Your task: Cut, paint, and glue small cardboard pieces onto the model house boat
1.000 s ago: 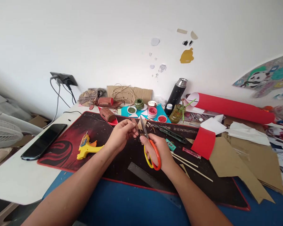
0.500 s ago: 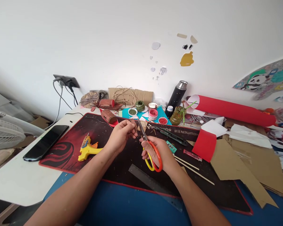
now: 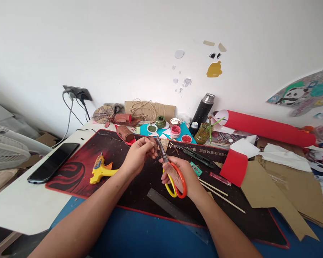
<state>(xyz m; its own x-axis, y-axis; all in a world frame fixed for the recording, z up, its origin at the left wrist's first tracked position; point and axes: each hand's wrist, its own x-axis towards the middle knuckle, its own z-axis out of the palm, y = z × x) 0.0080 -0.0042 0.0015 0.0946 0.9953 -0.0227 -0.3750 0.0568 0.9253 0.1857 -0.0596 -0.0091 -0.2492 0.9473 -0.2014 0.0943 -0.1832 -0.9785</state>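
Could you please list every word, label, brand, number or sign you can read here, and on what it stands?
"NEWMEN": black rectangular desk mat with red edging.
"SOM", partly legible: same mat, further left.
Chinese characters between them: too small to read surely.
Round swirl emblem, wordless: mat's left side.
Dark green elongated cutter, flat teal packet, translucent plastic ruler: markings too small or faint to read.
Numbers: none readable.

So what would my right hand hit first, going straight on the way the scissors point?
Leading with the scissors, your right hand would likely meet the brown piece in your left hand first, or that hand itself; depth is unclear. Beyond, the line heads toward the green paint.
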